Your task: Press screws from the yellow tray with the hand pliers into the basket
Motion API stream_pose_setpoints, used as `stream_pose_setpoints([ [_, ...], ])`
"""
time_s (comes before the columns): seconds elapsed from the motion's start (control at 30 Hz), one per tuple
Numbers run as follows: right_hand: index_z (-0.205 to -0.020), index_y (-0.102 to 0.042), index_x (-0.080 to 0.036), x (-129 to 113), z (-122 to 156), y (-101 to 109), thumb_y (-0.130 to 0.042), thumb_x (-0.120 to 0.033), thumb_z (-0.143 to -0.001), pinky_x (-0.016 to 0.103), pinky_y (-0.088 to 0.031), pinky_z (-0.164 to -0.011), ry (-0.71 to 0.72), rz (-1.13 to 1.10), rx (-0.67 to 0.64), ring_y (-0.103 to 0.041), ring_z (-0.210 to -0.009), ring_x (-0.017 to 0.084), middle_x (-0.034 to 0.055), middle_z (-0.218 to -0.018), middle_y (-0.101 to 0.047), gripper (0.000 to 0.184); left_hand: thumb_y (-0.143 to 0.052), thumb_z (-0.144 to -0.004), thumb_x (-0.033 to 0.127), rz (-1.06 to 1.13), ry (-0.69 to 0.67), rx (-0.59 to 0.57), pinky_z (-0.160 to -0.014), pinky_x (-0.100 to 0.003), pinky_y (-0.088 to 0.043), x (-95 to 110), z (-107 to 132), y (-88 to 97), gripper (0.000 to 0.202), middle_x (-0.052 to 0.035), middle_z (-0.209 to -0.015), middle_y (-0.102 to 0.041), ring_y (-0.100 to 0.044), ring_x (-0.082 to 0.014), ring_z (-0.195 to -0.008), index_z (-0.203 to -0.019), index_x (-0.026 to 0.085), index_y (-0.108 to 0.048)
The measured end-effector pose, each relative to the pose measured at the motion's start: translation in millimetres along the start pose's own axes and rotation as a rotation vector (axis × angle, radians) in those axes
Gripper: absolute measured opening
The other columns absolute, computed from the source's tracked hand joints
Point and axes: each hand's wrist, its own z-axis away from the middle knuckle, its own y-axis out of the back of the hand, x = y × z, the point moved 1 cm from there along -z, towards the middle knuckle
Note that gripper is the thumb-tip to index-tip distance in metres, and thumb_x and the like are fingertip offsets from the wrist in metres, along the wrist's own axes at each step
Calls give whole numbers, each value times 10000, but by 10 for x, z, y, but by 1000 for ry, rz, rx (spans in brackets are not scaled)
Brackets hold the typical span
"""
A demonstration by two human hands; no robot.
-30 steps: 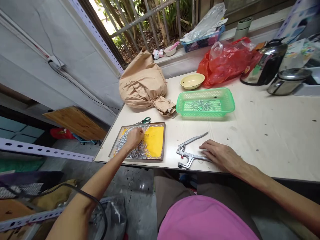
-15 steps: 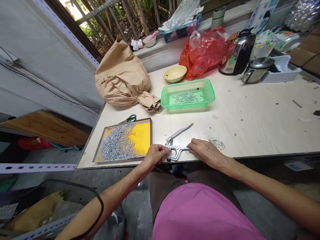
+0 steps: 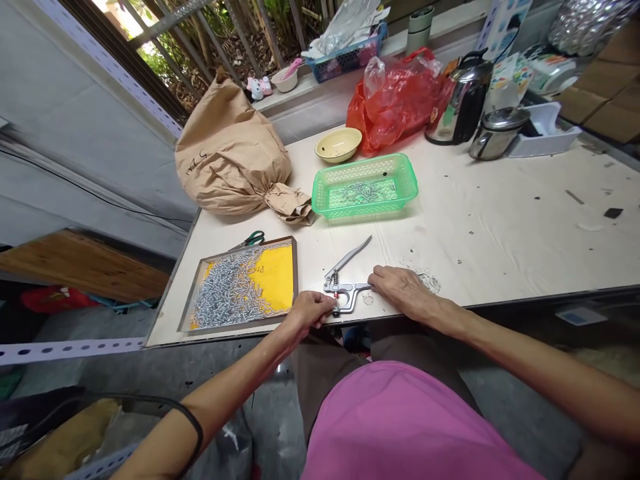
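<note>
A pair of metal hand pliers [image 3: 351, 289] with a C-shaped jaw and a spring lies on the table near its front edge. Its upper handle stands raised away from the lower one. My right hand [image 3: 403, 288] is closed round the end of the lower handle. At the jaw's left side, my left hand [image 3: 311, 311] pinches with thumb and forefinger; what sits between the fingertips is too small to make out. A small red spot shows in the jaw beside them. Left of this hand stands a shallow tray [image 3: 295, 273] with many small silvery metal pieces [image 3: 225, 290] on a yellow sheet.
A green basket [image 3: 365, 208] behind the pliers holds more small metal pieces. Green-handled scissors [image 3: 255, 238] lie behind the tray. Farther back are a brown paper sack [image 3: 233, 157], a cream bowl [image 3: 338, 145], a red plastic bag [image 3: 395, 107] and a kettle [image 3: 460, 100].
The camera view has shifted slightly. My left fingertips have come to the jaw opening, where the red spot now shows more plainly. My right hand keeps its hold on the lower handle.
</note>
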Motion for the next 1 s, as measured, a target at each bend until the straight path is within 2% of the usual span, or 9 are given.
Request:
stream_pose_setpoints([
  [0.13,-932,-599,-183,16,-10,64,-459,-163,-913,294,-357,-637,2,-7,-32,-534,-797,177,66,-939,-596,143,-685,-711,344,-62,52,-108,-354,-182,-243,67,-21,37,301,66,-378,-444,-331,-34,-312,-548,142,-534],
  [0.2,-978,-610,-183,60,-46,103,-524,-264,-899,319,-397,-726,20,-36,-6,-533,-937,216,105,-1075,-589,142,-700,-690,364,-77,65,-119,-354,-178,-244,85,-27,47,325,65,-379,-446,-330,-30,-315,-531,144,-521],
  [0.33,-1306,-470,-193,217,-266,153,-692,-523,-730,459,-353,-939,73,-56,25,-320,-1289,348,173,-1452,-341,700,-706,-668,395,-68,54,-122,-354,-174,-253,77,-33,43,333,62,-388,-456,-342,-33,-328,-540,142,-532],
  [0.43,-1349,-425,-169,315,-490,144,-735,-611,-606,477,-345,-938,127,-48,-66,-321,-1282,374,187,-1409,-396,919,-724,-643,416,-63,72,-107,-359,-176,-271,53,-39,37,336,59,-406,-471,-358,-36,-333,-565,138,-551],
  [0.53,-1239,-516,-122,330,-623,149,-720,-642,-589,441,-365,-883,173,-14,-87,-439,-1139,342,177,-1235,-533,857,-733,-630,441,-61,75,-99,-369,-181,-286,41,-44,32,355,54,-431,-485,-368,-39,-341,-578,139,-553],
  [0.73,-1057,-607,-118,214,-541,233,-732,-515,-678,367,-360,-819,150,14,-107,-494,-989,275,138,-1045,-592,563,-633,-736,484,-211,62,-73,-419,-210,-323,75,29,54,372,41,-470,-481,-404,-70,-392,-596,150,-546],
  [0.83,-1029,-613,-111,167,-463,263,-719,-427,-733,346,-367,-804,129,0,-97,-501,-976,258,131,-1024,-592,446,-530,-831,475,-517,-174,158,-522,-240,-386,143,123,52,380,-4,-564,-543,-503,-120,-532,-655,146,-602],
  [0.9,-1030,-607,-102,149,-432,261,-711,-405,-747,343,-377,-793,118,-4,-80,-501,-977,259,136,-1029,-587,427,-552,-839,434,-698,-402,302,-641,-270,-434,201,168,3,296,-42,-760,-621,-567,-162,-712,-823,155,-651],
  [1.0,-1039,-596,-106,126,-409,243,-714,-390,-746,346,-394,-776,105,-3,-70,-500,-980,268,146,-1041,-584,425,-636,-799,394,-914,-664,310,-813,-340,-460,293,134,-133,386,-86,-1072,-616,-544,-233,-995,-1118,182,-587],
])
